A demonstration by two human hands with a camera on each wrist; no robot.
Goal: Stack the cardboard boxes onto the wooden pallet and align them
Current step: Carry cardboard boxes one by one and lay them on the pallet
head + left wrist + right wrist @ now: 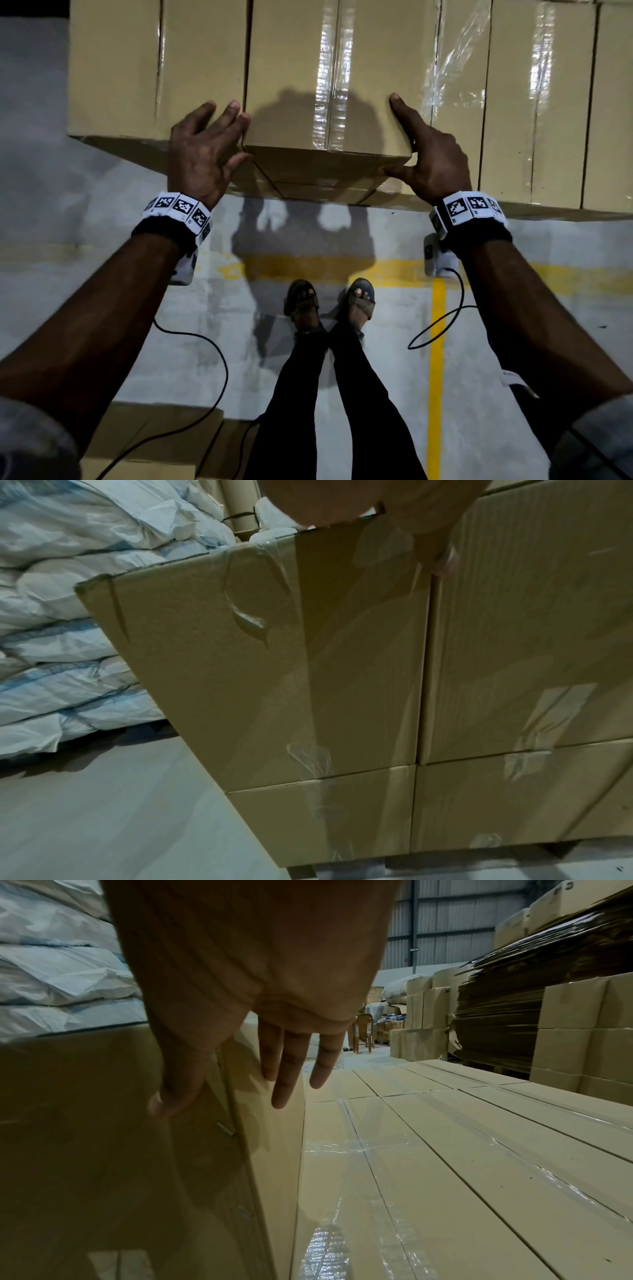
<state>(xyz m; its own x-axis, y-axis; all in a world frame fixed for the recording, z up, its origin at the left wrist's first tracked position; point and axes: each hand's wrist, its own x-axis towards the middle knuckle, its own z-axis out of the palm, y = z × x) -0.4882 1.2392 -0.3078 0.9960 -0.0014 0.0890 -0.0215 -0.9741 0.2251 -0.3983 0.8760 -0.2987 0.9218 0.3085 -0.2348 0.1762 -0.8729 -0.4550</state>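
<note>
A taped cardboard box (325,102) sits in the top layer of a stack, flush against a same-height box (154,68) on its left. My left hand (236,137) is at its near left corner, with spread fingers on top over the seam and the thumb (435,550) on the front face. My right hand (411,137) straddles the near right corner. Its straight fingers (284,1074) lie flat on the box's right side, thumb on the front. A lower layer of boxes (445,1150) extends right. The pallet under the stack is barely visible.
Piled white sacks (51,615) lie left of the stack. Flattened cardboard (496,1001) and more boxes stand at the far right. Other boxes (154,438) sit on the floor behind my feet. Yellow lines (438,342) mark the concrete floor, and wrist cables hang down.
</note>
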